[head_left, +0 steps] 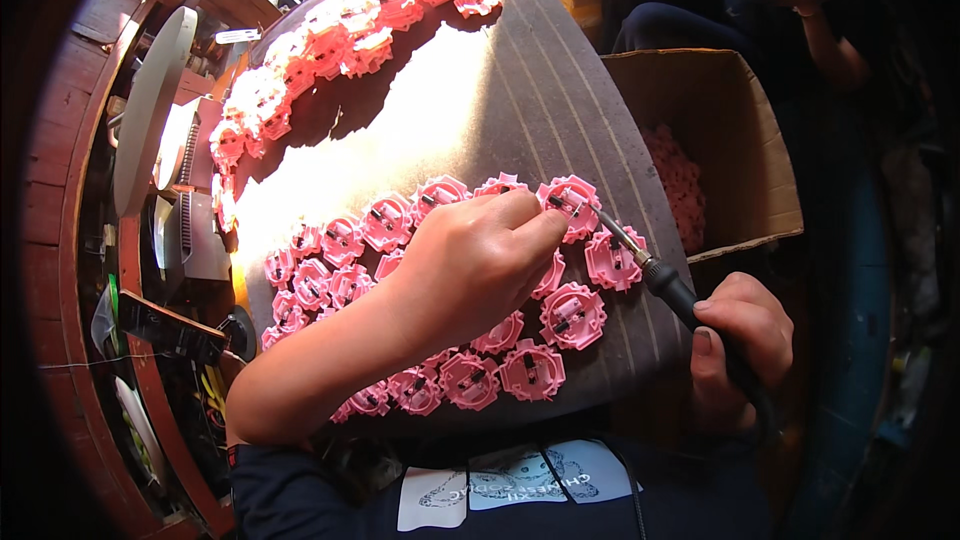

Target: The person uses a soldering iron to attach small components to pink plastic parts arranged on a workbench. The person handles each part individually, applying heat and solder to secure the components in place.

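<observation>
My right hand [750, 330] grips the black handle of a soldering iron [672, 290]. Its thin metal tip slants up and left to the edge of a round pink plastic housing [583, 190] with small dark parts inside. Bent inward from the left, my left hand [485, 245] is closed in a pinch at that same housing. What its fingertips hold, if anything, is hidden. More pink housings lie in rows around and under my left forearm, among them one housing [613, 258] just beneath the iron and another [573, 316] closer to me.
A curved band of pink housings [330, 45] lies along the far left of the grey striped table [560, 90]. At the right, an open cardboard box [745, 155] contains pink pieces. Shelves with clutter [190, 240] stand on the left. Another person [690, 15] sits beyond the box.
</observation>
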Demonstrator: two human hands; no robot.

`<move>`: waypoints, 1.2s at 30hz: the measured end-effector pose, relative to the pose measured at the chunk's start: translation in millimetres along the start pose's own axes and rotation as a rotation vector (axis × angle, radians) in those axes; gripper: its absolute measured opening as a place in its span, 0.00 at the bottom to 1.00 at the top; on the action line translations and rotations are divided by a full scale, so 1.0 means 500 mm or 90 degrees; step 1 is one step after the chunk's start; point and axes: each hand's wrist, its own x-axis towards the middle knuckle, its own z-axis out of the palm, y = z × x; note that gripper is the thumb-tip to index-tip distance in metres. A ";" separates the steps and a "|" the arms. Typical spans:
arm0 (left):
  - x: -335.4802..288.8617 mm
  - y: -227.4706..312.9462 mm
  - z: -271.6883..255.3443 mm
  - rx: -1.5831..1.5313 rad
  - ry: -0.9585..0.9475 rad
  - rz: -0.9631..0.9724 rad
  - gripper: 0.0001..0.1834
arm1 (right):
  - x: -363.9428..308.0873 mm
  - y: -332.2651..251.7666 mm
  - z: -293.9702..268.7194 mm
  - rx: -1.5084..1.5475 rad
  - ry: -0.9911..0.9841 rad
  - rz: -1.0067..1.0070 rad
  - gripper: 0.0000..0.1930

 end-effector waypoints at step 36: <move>0.002 -0.009 0.018 -0.016 0.000 -0.013 0.09 | 0.004 0.020 0.007 0.003 -0.006 0.016 0.12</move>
